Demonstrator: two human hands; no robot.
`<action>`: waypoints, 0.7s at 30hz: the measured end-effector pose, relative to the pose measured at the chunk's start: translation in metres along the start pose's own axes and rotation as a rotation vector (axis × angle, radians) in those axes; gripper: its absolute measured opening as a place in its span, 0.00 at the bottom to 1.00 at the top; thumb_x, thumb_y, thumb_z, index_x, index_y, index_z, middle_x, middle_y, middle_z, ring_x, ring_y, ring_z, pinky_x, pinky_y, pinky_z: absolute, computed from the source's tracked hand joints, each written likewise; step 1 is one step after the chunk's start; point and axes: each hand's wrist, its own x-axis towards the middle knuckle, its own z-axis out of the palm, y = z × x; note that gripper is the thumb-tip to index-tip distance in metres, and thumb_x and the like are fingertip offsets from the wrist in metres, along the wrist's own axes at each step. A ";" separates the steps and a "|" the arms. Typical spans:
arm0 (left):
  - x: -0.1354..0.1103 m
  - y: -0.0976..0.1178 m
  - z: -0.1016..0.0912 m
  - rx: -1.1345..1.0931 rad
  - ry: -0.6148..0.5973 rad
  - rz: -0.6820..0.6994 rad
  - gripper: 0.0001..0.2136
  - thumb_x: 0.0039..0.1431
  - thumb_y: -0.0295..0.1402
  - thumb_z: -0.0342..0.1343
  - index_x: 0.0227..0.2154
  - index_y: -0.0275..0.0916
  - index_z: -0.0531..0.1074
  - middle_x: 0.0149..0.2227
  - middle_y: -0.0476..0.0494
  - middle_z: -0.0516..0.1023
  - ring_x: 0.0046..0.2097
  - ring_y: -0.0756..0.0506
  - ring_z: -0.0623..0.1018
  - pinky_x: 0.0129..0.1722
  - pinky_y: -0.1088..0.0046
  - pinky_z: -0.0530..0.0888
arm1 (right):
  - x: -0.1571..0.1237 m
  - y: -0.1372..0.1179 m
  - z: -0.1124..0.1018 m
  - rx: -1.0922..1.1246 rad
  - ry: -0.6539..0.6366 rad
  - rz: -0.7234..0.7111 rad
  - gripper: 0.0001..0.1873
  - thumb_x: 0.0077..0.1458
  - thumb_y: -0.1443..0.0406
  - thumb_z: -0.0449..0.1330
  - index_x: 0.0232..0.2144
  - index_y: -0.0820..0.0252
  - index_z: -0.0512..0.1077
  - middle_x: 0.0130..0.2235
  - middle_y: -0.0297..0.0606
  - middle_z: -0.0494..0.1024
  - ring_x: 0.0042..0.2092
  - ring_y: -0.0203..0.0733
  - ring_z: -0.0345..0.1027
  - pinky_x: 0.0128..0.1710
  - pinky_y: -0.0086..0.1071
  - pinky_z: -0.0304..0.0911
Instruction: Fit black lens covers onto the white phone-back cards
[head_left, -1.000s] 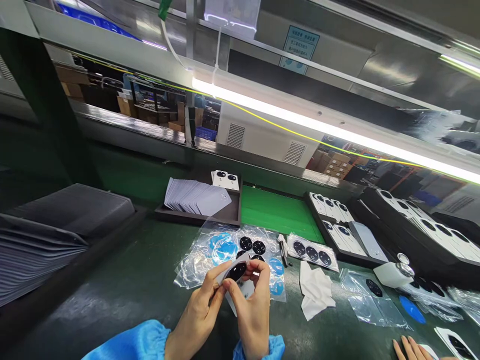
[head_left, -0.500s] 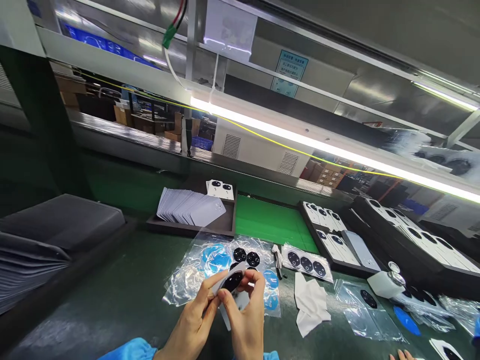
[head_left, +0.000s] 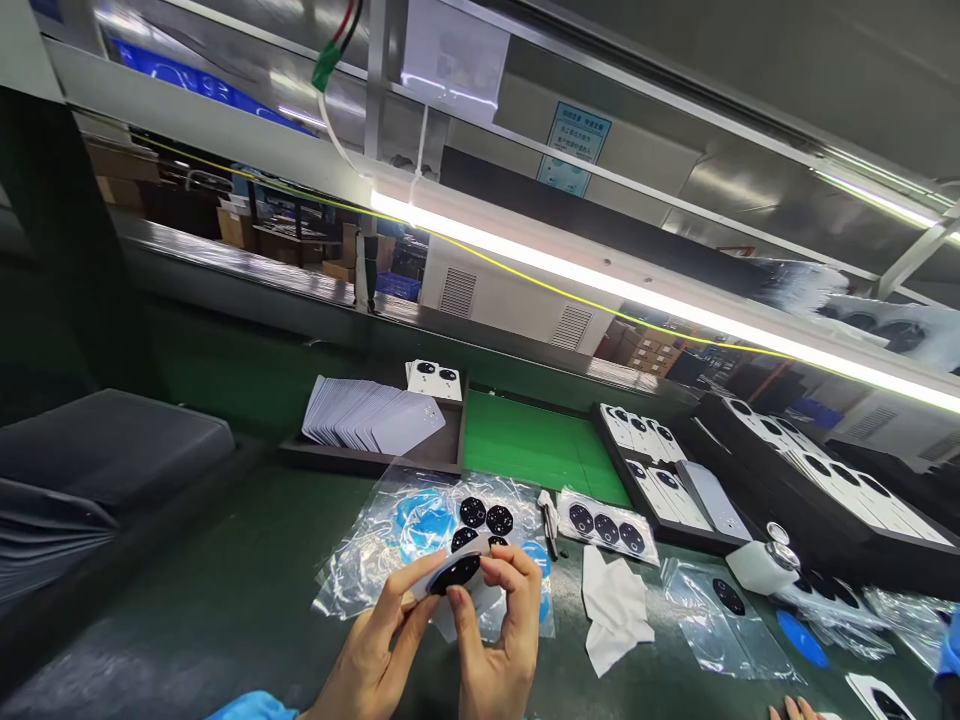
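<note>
In front of me, low in the view, my left hand [head_left: 379,635] pinches a thin white panel [head_left: 472,546] that carries a round black disc [head_left: 456,575]. My right hand [head_left: 499,635] grips the panel's other side, its thumb and fingers at the disc's edge. The panel is tilted, so its face shows only at a slant. Just behind the hands, several black discs [head_left: 499,519] and blue round films [head_left: 425,522] lie on clear plastic sheets [head_left: 341,580], partly hidden by the panel and fingers.
Fanned panels [head_left: 375,415] fill a dark tray [head_left: 450,440] at the back. Tweezers [head_left: 550,525], a disc strip [head_left: 606,525], a white cloth [head_left: 616,610] and a dispenser bottle [head_left: 761,568] lie rightward. Another person's fingers [head_left: 795,710] show at the lower right.
The panel has tipped flatter, its disc now seen at a steeper slant. My right fingers have shifted slightly right along it. The whole view has moved slightly.
</note>
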 end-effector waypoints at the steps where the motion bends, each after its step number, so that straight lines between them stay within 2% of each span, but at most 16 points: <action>1: 0.000 0.001 0.000 -0.005 -0.007 -0.003 0.15 0.64 0.48 0.46 0.49 0.53 0.67 0.47 0.54 0.79 0.42 0.48 0.81 0.43 0.80 0.76 | 0.000 0.000 0.000 -0.001 -0.004 0.001 0.07 0.59 0.60 0.59 0.40 0.54 0.69 0.43 0.38 0.69 0.46 0.42 0.66 0.44 0.34 0.60; 9: -0.002 -0.002 -0.003 0.030 -0.046 -0.015 0.16 0.65 0.48 0.45 0.51 0.51 0.66 0.50 0.51 0.78 0.45 0.46 0.80 0.44 0.77 0.76 | -0.002 0.002 0.001 -0.017 -0.009 -0.009 0.07 0.59 0.62 0.58 0.41 0.53 0.69 0.43 0.37 0.69 0.44 0.41 0.66 0.42 0.33 0.61; 15: -0.004 -0.009 -0.005 0.017 -0.074 -0.040 0.17 0.64 0.47 0.45 0.52 0.52 0.66 0.49 0.49 0.77 0.47 0.45 0.79 0.48 0.76 0.74 | -0.002 0.005 -0.004 -0.049 -0.079 -0.005 0.08 0.59 0.63 0.59 0.42 0.53 0.69 0.44 0.40 0.69 0.45 0.43 0.65 0.40 0.34 0.63; 18: 0.001 -0.007 -0.011 0.045 -0.140 -0.078 0.17 0.64 0.46 0.46 0.54 0.51 0.65 0.40 0.48 0.79 0.37 0.46 0.79 0.40 0.74 0.75 | 0.005 0.008 -0.010 -0.013 -0.194 0.054 0.09 0.56 0.63 0.61 0.41 0.53 0.71 0.44 0.40 0.70 0.46 0.43 0.66 0.42 0.34 0.63; 21: 0.011 0.001 -0.018 -0.003 -0.232 -0.201 0.21 0.63 0.45 0.47 0.57 0.48 0.61 0.25 0.52 0.74 0.26 0.48 0.74 0.29 0.75 0.73 | 0.016 0.010 -0.017 0.119 -0.211 0.272 0.09 0.52 0.58 0.63 0.35 0.54 0.72 0.43 0.39 0.72 0.46 0.44 0.67 0.43 0.34 0.64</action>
